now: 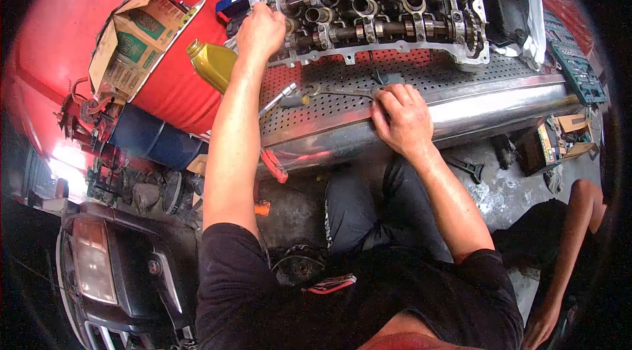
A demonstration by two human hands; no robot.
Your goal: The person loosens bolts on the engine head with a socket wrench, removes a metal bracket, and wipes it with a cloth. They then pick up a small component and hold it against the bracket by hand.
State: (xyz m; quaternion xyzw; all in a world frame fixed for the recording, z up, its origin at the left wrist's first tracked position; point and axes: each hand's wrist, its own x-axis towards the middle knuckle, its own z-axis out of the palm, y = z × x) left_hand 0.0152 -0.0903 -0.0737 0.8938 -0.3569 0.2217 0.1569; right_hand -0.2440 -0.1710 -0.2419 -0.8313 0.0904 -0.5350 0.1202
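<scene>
At the left end of a cylinder head (368, 32) with camshafts, my left hand (262, 30) is closed, its fingertips at the metal corner. Whatever it grips there is hidden. My right hand (405, 119) rests on the bench's shiny metal edge, holding nothing that I can see, its fingers loosely bent. A wrench (342, 91) lies on the perforated bench top just left of that hand. Beyond its fingers sits a small dark object (388, 78). Nearer my left forearm lie a socket tool (280, 98) and a red-handled tool (274, 165).
A yellow-green oil bottle (212, 65) and a cardboard box (141, 40) stand left. On the bench's right end is a socket set case (574, 63). Another person's arm (569, 258) shows at lower right. A vehicle front (125, 277) fills the lower left.
</scene>
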